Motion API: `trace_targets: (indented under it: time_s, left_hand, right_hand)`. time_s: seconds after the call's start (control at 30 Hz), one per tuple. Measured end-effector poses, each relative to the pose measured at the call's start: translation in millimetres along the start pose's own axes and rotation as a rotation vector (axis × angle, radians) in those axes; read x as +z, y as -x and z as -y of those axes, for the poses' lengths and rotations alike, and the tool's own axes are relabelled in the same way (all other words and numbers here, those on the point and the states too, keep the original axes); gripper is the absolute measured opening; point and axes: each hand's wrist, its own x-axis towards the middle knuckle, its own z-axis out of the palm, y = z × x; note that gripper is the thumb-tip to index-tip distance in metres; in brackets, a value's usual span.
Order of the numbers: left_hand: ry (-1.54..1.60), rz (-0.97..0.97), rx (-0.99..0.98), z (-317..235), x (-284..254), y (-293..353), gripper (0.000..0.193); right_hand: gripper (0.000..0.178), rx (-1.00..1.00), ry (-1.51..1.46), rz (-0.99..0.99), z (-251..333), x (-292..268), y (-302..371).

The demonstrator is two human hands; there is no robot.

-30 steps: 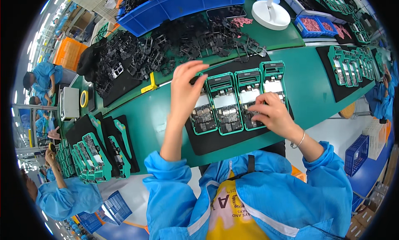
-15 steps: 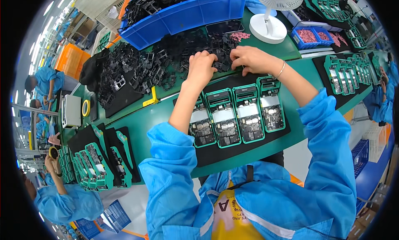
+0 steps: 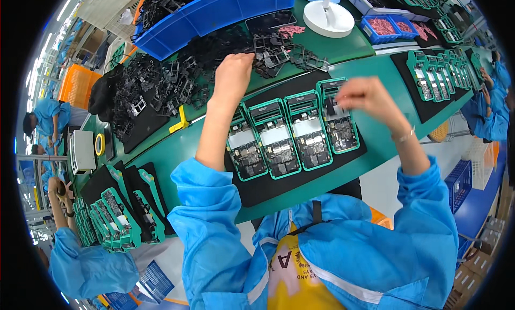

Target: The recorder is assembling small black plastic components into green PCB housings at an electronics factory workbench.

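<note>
My left hand (image 3: pixel 232 76) reaches into the heap of black plastic frames (image 3: pixel 177 79) at the far side of the bench; its fingertips are hidden among the parts. My right hand (image 3: pixel 365 98) hovers over the rightmost green fixture (image 3: pixel 340 119) and pinches a small black part (image 3: pixel 331 107). Several green fixtures holding circuit boards lie side by side on a black mat (image 3: pixel 279 186) in front of me, between my two forearms.
A blue bin (image 3: pixel 214 9) of black parts stands behind the heap, next to a white round fan base (image 3: pixel 328 17) and small blue trays of pink pieces (image 3: pixel 382 26). More green fixtures lie right (image 3: pixel 440 76) and left (image 3: pixel 118 213). Co-workers in blue (image 3: pixel 51 117) work nearby.
My right hand has left the heap and come back over the rightmost fixture with a small black part. My left hand has stayed at the heap.
</note>
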Motion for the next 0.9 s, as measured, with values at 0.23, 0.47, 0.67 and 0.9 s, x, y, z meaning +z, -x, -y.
trace_targets:
  time_s: [0.23, 0.47, 0.67, 0.9]
  left_hand:
    - [0.111, 0.091, -0.068, -5.7, -16.5, 9.1, 0.032]
    - [0.444, -0.124, -0.439, -12.3, -56.8, 100.4, 0.033]
    - [0.300, 0.162, -0.825, -48.0, -70.6, 216.7, 0.059]
    - [0.465, -0.034, -0.819, -70.6, -45.0, 237.2, 0.055]
  right_hand:
    - [0.011, 0.086, 0.170, -0.181, -10.9, 45.6, 73.0]
    - [0.013, 0.020, 0.322, -0.144, -19.8, 39.1, 79.1]
    - [0.027, -0.030, 0.334, -0.220, -20.5, 50.6, 89.8]
    - [0.062, 0.149, 0.447, -0.345, -42.6, 74.7, 90.7]
